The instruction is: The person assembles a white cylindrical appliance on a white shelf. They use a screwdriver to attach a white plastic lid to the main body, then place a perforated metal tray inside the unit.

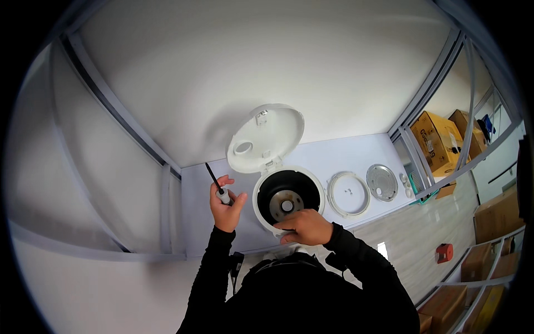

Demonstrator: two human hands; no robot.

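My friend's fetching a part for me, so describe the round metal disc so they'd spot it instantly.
Find the white cooker, lid raised, on the pale table. Right of it lies a white ring; just past that is the disc. It's silvery metal across its face, unlike the open-centred ring.

On your table [328,158]: rice cooker [255,200]; lid [278,133] behind it, ring [331,193] right of it, disc [382,182] right of ring.

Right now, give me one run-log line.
left hand: holds screwdriver | right hand: at near rim of rice cooker | lid: open | white ring, silver disc: right of rice cooker
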